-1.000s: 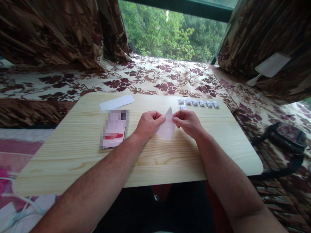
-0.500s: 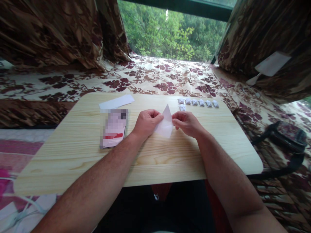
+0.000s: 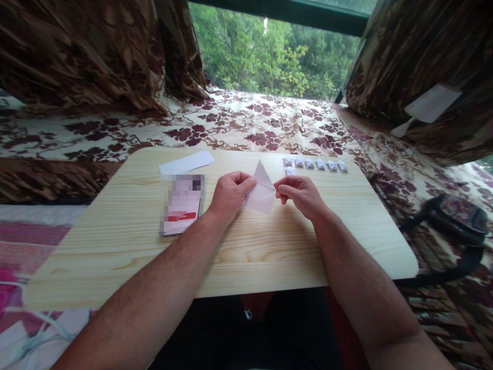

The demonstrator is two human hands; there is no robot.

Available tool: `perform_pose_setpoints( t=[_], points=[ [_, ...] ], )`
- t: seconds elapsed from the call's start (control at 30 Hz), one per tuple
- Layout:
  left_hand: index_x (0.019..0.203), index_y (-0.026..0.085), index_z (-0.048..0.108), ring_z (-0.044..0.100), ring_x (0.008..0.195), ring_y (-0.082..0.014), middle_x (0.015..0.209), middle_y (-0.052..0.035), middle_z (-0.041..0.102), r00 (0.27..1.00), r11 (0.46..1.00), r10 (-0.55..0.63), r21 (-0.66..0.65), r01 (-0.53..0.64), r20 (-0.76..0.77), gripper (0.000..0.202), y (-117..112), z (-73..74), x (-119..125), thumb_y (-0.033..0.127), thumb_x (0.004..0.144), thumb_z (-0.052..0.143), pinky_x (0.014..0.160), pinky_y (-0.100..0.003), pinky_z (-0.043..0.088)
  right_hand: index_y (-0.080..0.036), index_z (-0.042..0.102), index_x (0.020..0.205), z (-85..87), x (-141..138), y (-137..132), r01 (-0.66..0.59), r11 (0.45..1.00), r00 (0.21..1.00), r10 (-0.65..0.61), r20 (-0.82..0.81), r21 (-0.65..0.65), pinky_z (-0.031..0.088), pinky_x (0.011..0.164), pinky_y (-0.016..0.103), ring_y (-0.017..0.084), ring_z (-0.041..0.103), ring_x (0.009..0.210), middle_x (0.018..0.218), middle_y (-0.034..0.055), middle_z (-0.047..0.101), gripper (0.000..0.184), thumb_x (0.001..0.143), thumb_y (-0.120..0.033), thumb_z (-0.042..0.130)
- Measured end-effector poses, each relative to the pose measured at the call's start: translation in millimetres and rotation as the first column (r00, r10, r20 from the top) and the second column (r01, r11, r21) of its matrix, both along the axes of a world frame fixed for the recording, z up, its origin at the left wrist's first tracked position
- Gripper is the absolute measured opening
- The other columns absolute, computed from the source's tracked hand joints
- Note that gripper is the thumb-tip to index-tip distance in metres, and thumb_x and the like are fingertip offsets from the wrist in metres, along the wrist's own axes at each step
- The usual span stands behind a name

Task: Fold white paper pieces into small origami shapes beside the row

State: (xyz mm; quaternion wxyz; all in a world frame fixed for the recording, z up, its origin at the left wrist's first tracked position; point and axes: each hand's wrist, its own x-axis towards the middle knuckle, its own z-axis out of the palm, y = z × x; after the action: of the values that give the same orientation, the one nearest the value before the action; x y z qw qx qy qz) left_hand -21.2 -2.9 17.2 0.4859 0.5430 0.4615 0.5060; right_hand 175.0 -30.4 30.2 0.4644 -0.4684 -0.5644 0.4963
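A sheet of white paper with creases and a pointed top is held up over the wooden table. My left hand pinches its left edge between thumb and fingers. At the paper's right corner, the fingertips of my right hand are closed in a pinch. Just beyond the right hand sit several small folded white paper pieces, most of them in a row, with one in front of the row's left end.
Left of my hands lies a phone with its screen blurred out. Behind it rest white paper strips. A cloth with a floral pattern covers the ledge under the window. A dark strapped object lies to the right of the table.
The paper has turned a little, its pointed top shifting left and slightly up. Both hands still pinch it, and the right fingers have moved slightly on its corner.
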Motion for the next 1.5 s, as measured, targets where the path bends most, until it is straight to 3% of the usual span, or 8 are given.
perform_pose_setpoints(
  t=[0.23,0.57,0.8,0.9,1.13,1.23,1.5],
  points=[
    [0.069,0.014,0.063,0.043,0.051,-0.0082,0.057,0.0020,0.055,0.999,0.998,-0.051,-0.033,0.051,-0.004,0.021,-4,1.0,2,0.034,0.072,0.071,0.048,-0.022,0.032,-0.014,0.064,0.070,-0.9,-4,-2,-0.020,0.999,0.996,0.017,0.093,0.040,0.035,0.049,0.023,0.009,0.049,0.050,0.060,0.0016,0.063,0.030,0.082,-0.042,0.067],
    [0.071,0.015,0.063,0.045,0.052,-0.0089,0.059,0.0019,0.055,0.990,0.988,-0.142,-0.055,0.142,0.009,0.022,-5,-2.7,4,0.036,0.075,0.069,0.050,-0.023,0.032,-0.014,0.061,0.067,-5.1,-5,-1,-0.064,0.997,0.976,0.053,0.211,0.045,0.029,0.050,0.023,0.009,0.043,0.051,0.055,-0.0021,0.053,0.038,0.086,-0.047,0.061],
    [0.077,0.015,0.067,0.050,0.055,-0.0092,0.066,0.0009,0.062,0.950,0.953,-0.255,-0.119,0.278,0.180,0.026,-10,3.6,7,0.035,0.066,0.078,0.053,-0.023,0.037,-0.016,0.051,0.059,-2.7,-9,-5,-0.150,0.986,0.946,0.123,0.301,0.068,0.021,0.049,0.025,0.008,0.032,0.052,0.054,-0.0045,0.038,0.043,0.086,-0.049,0.059],
    [0.069,0.014,0.064,0.055,0.059,-0.0109,0.068,-0.0005,0.065,0.935,0.938,-0.283,-0.142,0.317,0.215,0.028,-11,2.9,7,0.035,0.062,0.081,0.059,-0.025,0.042,-0.016,0.049,0.058,-3.8,-13,-6,-0.193,0.978,0.926,0.155,0.345,0.077,0.018,0.049,0.026,0.007,0.028,0.052,0.054,-0.0049,0.032,0.042,0.086,-0.047,0.059],
    [0.062,0.014,0.060,0.055,0.059,-0.0107,0.067,-0.0010,0.065,0.921,0.945,-0.225,-0.161,0.286,0.318,0.026,-7,-4.1,5,0.029,0.060,0.082,0.059,-0.025,0.042,-0.017,0.048,0.058,-3.5,-15,-7,-0.217,0.975,0.916,0.185,0.355,0.053,0.019,0.048,0.026,0.007,0.028,0.052,0.055,-0.0048,0.032,0.038,0.086,-0.041,0.057],
    [0.063,0.014,0.062,0.049,0.053,-0.0081,0.061,0.0012,0.060,0.937,0.963,-0.135,-0.181,0.201,0.324,0.024,-4,-6.0,4,0.026,0.059,0.082,0.053,-0.023,0.035,-0.017,0.047,0.057,-1.9,-16,-8,-0.220,0.975,0.918,0.193,0.346,0.040,0.018,0.048,0.026,0.007,0.028,0.052,0.055,-0.0051,0.032,0.038,0.085,-0.041,0.058],
    [0.061,0.015,0.061,0.045,0.050,-0.0064,0.056,0.0025,0.055,0.922,0.963,-0.068,-0.216,0.160,0.380,0.020,-3,-0.1,4,0.022,0.058,0.080,0.050,-0.022,0.032,-0.017,0.049,0.058,-2.9,-16,-8,-0.225,0.974,0.921,0.206,0.331,0.020,0.018,0.048,0.026,0.007,0.028,0.052,0.055,-0.0051,0.032,0.037,0.084,-0.041,0.059]
  ],
)
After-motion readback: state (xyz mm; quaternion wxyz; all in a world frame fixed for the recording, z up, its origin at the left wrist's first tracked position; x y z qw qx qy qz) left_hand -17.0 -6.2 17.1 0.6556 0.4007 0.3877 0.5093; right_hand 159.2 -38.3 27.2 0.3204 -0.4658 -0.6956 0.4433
